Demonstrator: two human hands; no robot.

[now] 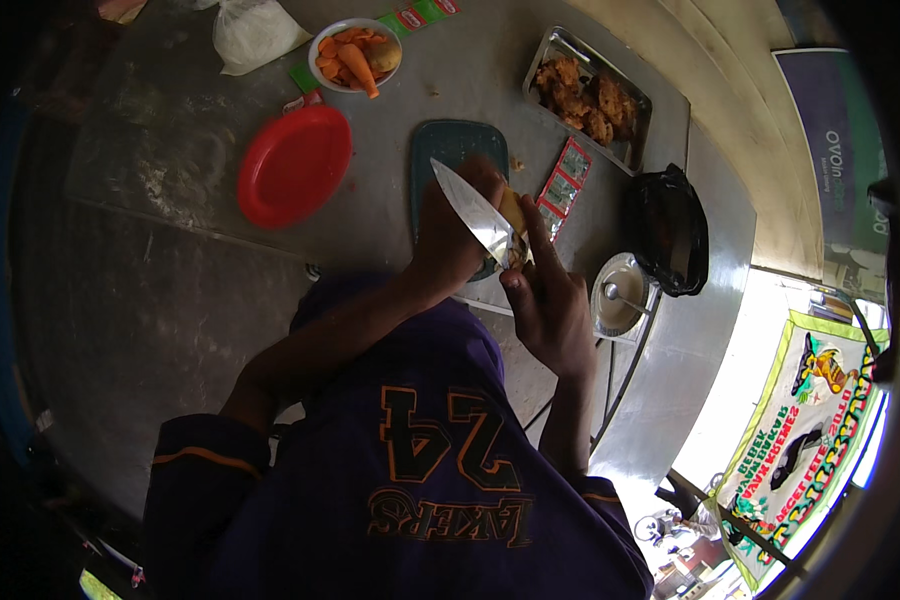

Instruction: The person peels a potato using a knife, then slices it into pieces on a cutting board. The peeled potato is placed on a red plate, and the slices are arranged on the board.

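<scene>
My left hand (461,217) is over a dark teal cutting board (457,136), with its fingers around a yellowish piece of food (513,211), seemingly a potato. Across the front of that hand slants the wide steel blade of a kitchen knife (469,204), tip pointing up and left. My right hand (551,304) grips the knife at its base, thumb and forefinger near the potato; the handle is hidden in the hand. Part of the potato is covered by the blade and fingers.
A red oval plate (296,166) and a bowl (319,71) of carrots are on the left of the metal table (390,187). To the right are red-edged sachets (564,184), a metal tray (643,154) of fried food, a black plastic bag (664,225) and a dish (611,319) with a spoon.
</scene>
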